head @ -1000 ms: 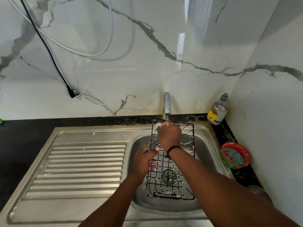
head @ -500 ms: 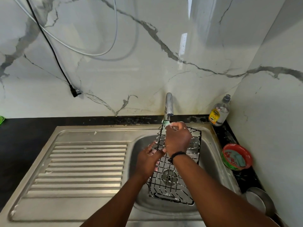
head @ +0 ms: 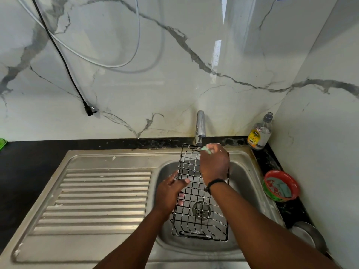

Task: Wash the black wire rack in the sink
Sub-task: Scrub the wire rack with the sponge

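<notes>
Rack [head: 196,193] between both hands, over sink [head: 242,183]

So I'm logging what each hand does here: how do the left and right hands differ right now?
The left hand clasps the black wire rack's left edge, low over the sink; the right hand is higher, at the rack's top end under the tap. The right hand pinches a pale green scrubber; the left holds only the rack. The right wrist wears a black band; the left is bare. Both touch the rack.

Yellow label on the clear bottle [head: 260,133] by the wall, print too small to read, no other text
</notes>
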